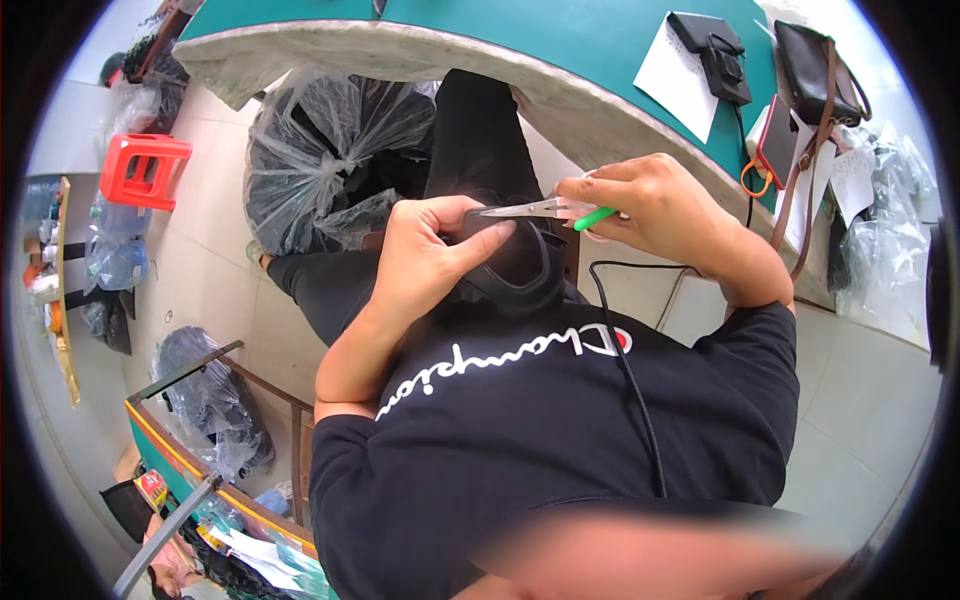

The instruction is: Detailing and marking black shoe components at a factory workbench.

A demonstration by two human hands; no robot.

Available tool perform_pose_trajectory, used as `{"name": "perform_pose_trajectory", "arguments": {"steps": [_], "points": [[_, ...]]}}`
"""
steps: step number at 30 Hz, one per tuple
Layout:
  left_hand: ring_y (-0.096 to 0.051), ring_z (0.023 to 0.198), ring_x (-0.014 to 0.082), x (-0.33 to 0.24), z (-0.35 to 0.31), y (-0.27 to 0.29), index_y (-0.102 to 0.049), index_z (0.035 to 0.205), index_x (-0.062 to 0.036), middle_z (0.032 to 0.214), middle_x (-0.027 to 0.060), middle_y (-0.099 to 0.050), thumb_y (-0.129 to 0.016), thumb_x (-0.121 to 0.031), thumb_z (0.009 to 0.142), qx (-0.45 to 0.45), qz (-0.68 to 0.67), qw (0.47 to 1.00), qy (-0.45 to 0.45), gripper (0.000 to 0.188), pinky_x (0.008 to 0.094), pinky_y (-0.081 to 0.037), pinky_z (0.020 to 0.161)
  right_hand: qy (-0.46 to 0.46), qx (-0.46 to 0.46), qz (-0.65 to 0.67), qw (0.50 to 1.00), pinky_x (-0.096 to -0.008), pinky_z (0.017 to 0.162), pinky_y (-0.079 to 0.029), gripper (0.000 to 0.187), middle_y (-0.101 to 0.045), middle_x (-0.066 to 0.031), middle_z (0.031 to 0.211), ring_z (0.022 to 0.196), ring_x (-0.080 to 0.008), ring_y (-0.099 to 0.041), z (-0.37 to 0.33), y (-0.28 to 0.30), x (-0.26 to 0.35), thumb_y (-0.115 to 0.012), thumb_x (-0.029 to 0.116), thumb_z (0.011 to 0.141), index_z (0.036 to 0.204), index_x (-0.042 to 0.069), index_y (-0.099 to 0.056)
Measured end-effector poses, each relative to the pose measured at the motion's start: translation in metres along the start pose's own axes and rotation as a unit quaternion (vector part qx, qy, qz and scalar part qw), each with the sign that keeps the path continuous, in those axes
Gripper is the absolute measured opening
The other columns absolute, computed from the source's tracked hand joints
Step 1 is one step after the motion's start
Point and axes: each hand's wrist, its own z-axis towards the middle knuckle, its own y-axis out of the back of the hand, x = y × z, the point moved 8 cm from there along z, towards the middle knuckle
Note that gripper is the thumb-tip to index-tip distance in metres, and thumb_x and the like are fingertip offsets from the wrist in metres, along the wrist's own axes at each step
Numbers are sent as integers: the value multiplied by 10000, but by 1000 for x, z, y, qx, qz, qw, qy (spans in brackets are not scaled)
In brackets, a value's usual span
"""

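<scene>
My left hand is closed, pinching a black fabric piece between thumb and fingers above my lap. The piece has a curved, shiny edge, and its exact kind is unclear against my black clothes. In my right hand is a pair of scissors with pointed metal blades, my fingers wrapped about the handles. A bright green part shows below those fingers. The blades point left, and their tips reach the fabric beside my left thumb and forefinger. Whether the tips touch the fabric cannot be made out.
A large clear plastic bag of black items stands on the floor beyond my left hand. Ahead is a teal-topped table bearing a black device and a dark handbag. A red stool stands at left. A black cable crosses my shirt.
</scene>
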Motion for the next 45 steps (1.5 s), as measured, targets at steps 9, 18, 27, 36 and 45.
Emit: {"name": "perform_pose_trajectory", "arguments": {"steps": [9, 18, 27, 36, 45], "points": [[-509, 617, 4, -3, 0, -4, -677, 799, 26, 674, -30, -625, -710, -37, 802, 33, 50, 998, 11, 71, 168, -393, 554, 7, 26, 29, 999, -353, 566, -498, 429, -678, -107, 843, 644, -283, -630, 1, 3, -1, -739, 25, 639, 1056, 66, -647], [-493, 598, 8, -11, 0, -11, -675, 799, 45, 639, -27, -612, -704, -55, 787, 67, 121, 990, -8, 105, 188, -390, 538, 8, 61, -4, 998, -363, 585, -492, 397, -668, -92, 799, 642, -290, -621, 2, 8, 5, -742, 48, 647, 1031, 78, -646], [-527, 439, 128, -16, 3, -13, -694, 793, -6, 542, 88, -597, -693, -146, 746, 92, 219, 971, -20, 148, 271, -395, 462, 7, 130, -45, 991, -364, 589, -493, 355, -665, -95, 768, 646, -291, -622, 10, 14, 14, -738, 61, 655, 998, 74, -646], [-603, 562, 297, -29, 9, -22, -698, 788, -27, 584, 133, -602, -684, -190, 721, 122, 355, 926, -35, 177, 372, -462, 561, 27, 181, -105, 977, -359, 576, -492, 337, -653, -99, 724, 632, -279, -629, 17, 12, 19, -730, 77, 653, 979, 55, -647], [-514, 474, 144, -14, 5, -12, -660, 753, 21, 531, 105, -559, -685, -152, 741, 109, 185, 977, -7, 176, 301, -411, 503, -100, -101, -97, 985, -277, 548, -447, 175, -646, -65, 643, 605, -195, -636, 59, 60, -96, -617, 107, 810, 971, 39, -609]]}}
